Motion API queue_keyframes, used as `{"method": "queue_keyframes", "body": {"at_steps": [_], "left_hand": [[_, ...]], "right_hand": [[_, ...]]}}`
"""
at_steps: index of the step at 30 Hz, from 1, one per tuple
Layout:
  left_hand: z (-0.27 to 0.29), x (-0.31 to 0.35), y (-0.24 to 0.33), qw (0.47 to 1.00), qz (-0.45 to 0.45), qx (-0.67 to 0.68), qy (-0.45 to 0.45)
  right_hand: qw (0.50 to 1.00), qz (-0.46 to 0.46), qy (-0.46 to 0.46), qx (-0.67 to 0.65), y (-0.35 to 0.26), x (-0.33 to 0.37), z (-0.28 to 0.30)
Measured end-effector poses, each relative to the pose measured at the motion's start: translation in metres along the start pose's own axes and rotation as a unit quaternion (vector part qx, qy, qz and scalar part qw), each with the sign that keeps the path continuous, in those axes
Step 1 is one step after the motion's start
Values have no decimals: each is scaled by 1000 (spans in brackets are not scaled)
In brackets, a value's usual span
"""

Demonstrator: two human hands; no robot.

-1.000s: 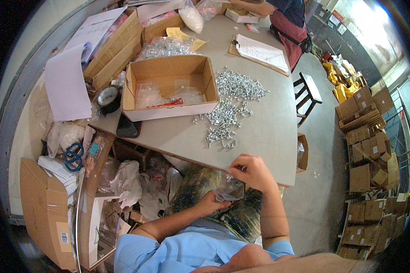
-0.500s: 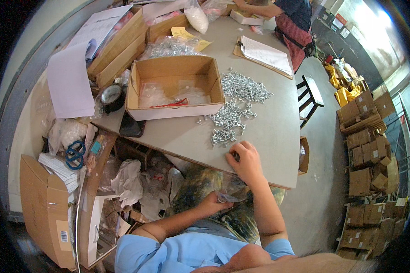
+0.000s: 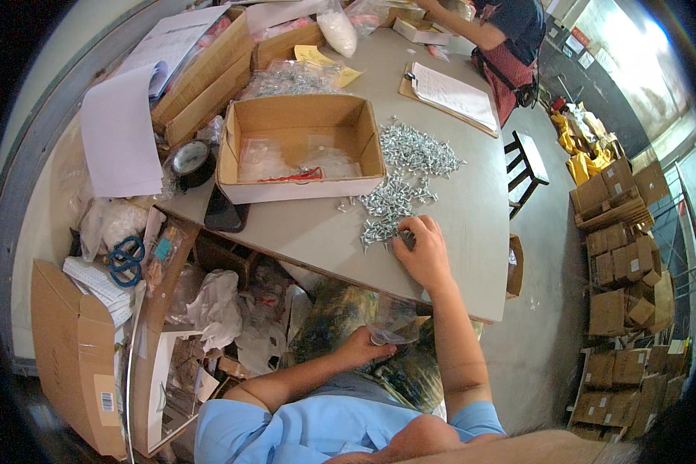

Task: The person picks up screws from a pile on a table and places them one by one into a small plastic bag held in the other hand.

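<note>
The right hand point(image 3: 423, 251) lies on the grey desk point(image 3: 301, 236) at the near edge of a loose pile of small silver screws point(image 3: 398, 189), its fingers curled down onto a few of them, though whether they pinch any cannot be told. The left hand point(image 3: 361, 346) is below the desk edge, over the lap, with its fingers closed on a small clear plastic bag point(image 3: 390, 335). Just beyond the screws stands an open cardboard box point(image 3: 298, 185) holding more clear bags, with a roll of black tape point(image 3: 190, 162) to its left and a clipboard point(image 3: 450, 97) farther back.
</note>
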State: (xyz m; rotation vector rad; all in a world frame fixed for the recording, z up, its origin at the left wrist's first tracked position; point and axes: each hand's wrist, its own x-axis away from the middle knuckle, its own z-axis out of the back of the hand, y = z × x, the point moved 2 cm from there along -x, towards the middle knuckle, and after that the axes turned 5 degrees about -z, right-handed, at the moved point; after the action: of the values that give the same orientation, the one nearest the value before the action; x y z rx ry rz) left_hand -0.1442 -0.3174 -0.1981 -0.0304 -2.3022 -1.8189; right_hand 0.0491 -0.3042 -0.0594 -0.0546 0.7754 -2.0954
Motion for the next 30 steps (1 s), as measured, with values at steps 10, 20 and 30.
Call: {"method": "queue_keyframes", "body": {"at_steps": [10,20,30], "left_hand": [[-2,0,5,999,31,-38,12],[-3,-4,-11,1000,4,25,-9],[-2,1,-2,1000,-14,16,6]], "right_hand": [[1000,19,-10,19,0,12,4],[986,-46,-134,-84,1,6,20],[999,28,-13,-44,8,-10,-6]]}}
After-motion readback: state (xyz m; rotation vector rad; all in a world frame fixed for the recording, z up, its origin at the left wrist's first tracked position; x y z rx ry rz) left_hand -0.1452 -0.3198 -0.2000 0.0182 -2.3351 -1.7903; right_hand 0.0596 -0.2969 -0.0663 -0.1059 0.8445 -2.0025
